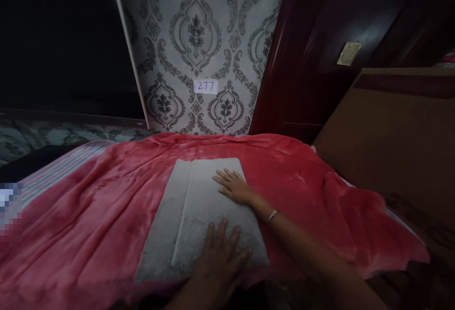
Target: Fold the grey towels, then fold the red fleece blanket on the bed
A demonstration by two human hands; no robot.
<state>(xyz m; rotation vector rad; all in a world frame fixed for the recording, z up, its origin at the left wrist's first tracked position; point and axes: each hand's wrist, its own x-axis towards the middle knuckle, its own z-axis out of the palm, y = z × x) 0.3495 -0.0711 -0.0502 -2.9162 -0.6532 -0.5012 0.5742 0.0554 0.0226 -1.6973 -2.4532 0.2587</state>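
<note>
A grey, soft-looking folded cloth, perhaps a towel, lies flat on a red plush blanket. One layer is folded over it, leaving a strip of the lower layer showing along the left side. Near the cloth's front edge, my left hand rests palm down with its fingers spread. Farther back, my right hand lies flat on the upper right part of the cloth, fingers apart and pointing left. A thin bracelet circles my right wrist. Neither hand grips anything.
Striped fabric shows from under the blanket at the left. Behind stand a dark screen and patterned wallpaper bearing a paper label marked 277. A large cardboard box stands at the right, by a dark red door.
</note>
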